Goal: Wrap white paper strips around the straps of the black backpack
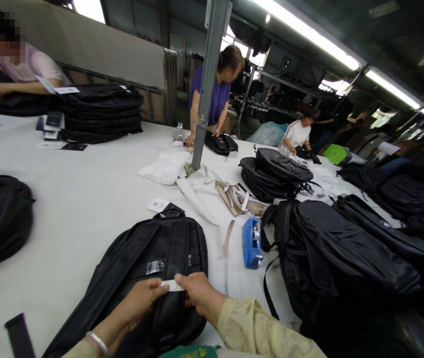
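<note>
A black backpack (122,263) lies on the white table in front of me, its shoulder straps facing up. Over one strap, a small white paper label (173,285) is stretched between my two hands. My left hand (146,297) pinches its left end between thumb and finger. At the other end, my right hand (199,291) has its thumb pressed on the label, the fingers curled under near the strap. Shiny pieces of clear tape (155,267) show on the backpack. Beyond its top handle lie white and black hang tags (163,206).
Right of the backpack sits a blue tape dispenser (252,243), beside several piled black backpacks (338,243). A bundle of brown strips (239,197) lies behind it. A metal post (208,84) rises from the table (85,194). Co-workers (212,94) handle bags farther off.
</note>
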Available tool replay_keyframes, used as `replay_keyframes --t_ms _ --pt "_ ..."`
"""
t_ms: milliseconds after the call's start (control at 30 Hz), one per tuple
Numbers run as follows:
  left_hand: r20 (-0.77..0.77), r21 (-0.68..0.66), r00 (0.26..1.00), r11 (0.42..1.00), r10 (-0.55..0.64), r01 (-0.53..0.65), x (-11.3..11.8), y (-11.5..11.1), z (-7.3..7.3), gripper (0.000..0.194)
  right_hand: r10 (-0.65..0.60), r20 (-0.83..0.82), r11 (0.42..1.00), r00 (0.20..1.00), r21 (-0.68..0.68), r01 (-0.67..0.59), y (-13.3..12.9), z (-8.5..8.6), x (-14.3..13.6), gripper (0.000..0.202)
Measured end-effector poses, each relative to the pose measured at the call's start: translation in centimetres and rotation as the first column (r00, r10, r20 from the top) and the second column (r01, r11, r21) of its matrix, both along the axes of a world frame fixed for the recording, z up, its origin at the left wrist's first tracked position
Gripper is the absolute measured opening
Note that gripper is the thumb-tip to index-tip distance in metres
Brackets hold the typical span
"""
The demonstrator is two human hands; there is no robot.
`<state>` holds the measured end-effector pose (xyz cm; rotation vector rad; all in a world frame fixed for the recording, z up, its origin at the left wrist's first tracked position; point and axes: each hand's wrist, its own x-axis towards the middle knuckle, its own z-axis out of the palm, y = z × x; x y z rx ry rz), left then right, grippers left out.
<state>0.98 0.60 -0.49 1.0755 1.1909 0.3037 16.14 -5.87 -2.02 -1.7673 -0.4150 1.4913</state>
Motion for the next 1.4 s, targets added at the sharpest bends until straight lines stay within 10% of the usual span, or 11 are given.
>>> replay_keyframes --t_ms 167,433,567,733,1000,1100,1200,1300,1400 --pt "-0.012 0.113 1.000 0.993 -0.014 0.015 -0.1 0.3 -0.1 0.039 -0.072 0.138 0.997 0.988 -0.026 0.076 0.8 1.2 -0.4 0.027" --pt "0.154 -0.179 0.984 0.982 0.088 -0.060 0.7 -1.2 0.2 0.047 0.059 0.320 0.998 0.945 -0.030 -0.053 0.3 1.8 -0.6 0.028" --pt "0.108 -0.133 0.988 0.986 0.113 -0.099 0.8 -0.8 -0.4 0.042 0.158 0.627 0.942 0.763 0.135 -0.306 -1.4 2.2 0.7 0.016" --pt "0.139 -0.184 0.984 0.979 0.113 -0.086 0.6 -0.9 -0.6 0.039 0.201 0.866 0.711 0.457 0.192 -0.677 -2.1 3.4 2.0 0.041" --pt "0.208 -0.259 0.973 0.965 0.098 -0.041 0.5 -1.1 0.1 0.046 0.214 0.938 0.599 0.272 0.094 -0.796 -1.3 3.2 2.1 0.013" --pt "0.166 -0.216 0.978 0.973 0.123 -0.085 0.9 -1.0 0.4 0.040 0.154 0.926 0.652 0.346 0.168 -0.739 -1.8 3.0 1.9 0.012" --pt "0.111 -0.164 0.984 0.979 0.140 -0.121 1.1 -1.1 0.8 0.029 0.078 0.830 0.846 0.553 0.238 -0.477 -2.4 2.9 1.4 0.008" --pt "0.100 -0.172 0.984 0.977 0.144 -0.126 1.2 -1.2 0.9 0.022 0.118 0.571 0.979 0.812 0.069 -0.191 -2.3 2.6 0.9 0.026" --pt "0.086 -0.238 0.981 0.960 0.172 -0.148 1.1 -1.3 0.2 0.019 0.097 0.327 0.995 0.940 -0.065 -0.080 -1.6 2.2 0.6 0.034"
